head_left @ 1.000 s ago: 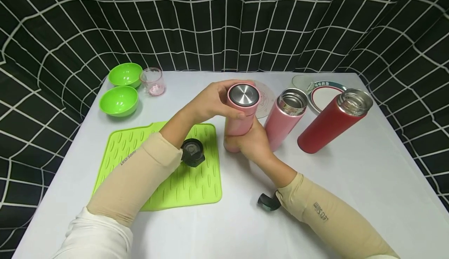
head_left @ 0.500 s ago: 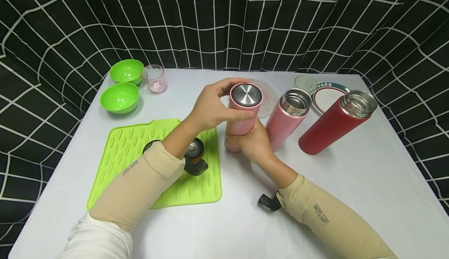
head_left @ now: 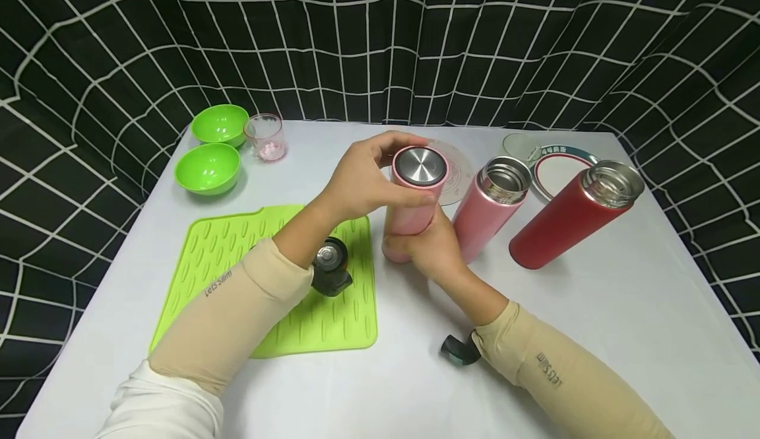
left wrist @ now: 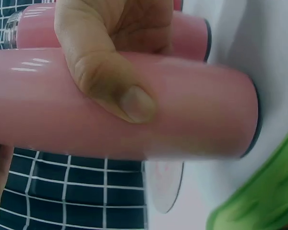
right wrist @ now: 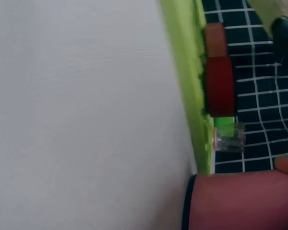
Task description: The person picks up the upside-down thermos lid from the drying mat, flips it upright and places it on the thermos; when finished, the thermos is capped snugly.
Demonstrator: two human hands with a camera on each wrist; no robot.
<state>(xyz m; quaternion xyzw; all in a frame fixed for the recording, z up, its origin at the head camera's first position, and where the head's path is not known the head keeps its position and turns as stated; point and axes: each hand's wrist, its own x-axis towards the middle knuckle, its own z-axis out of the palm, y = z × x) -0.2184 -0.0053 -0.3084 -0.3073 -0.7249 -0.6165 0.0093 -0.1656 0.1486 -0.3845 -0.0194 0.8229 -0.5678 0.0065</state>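
A pink thermos (head_left: 411,220) with a steel-topped lid (head_left: 421,166) stands in the middle of the table. My left hand (head_left: 363,178) holds it round the lid from the left, thumb across the near side. Lower down, my right hand (head_left: 436,244) grips the body; its thumb (left wrist: 137,103) lies along the pink wall in the left wrist view. Just right of it is a second pink thermos (head_left: 482,224), its steel mouth uncovered. A red thermos (head_left: 555,226), also uncovered, stands farther right. The far fingers of both hands are partly hidden.
On the green mat (head_left: 202,267) are a red lid (right wrist: 221,86) and a pinkish one (right wrist: 216,40), partly behind my left sleeve. Two green bowls (head_left: 208,168) and a pink glass (head_left: 265,136) stand back left. A rimmed plate (head_left: 558,171) lies behind the red thermos.
My left hand has turned a little on the lid, its thumb now reaching farther right. The left forearm uncovers more of a lid on the mat. My right hand keeps its grip.
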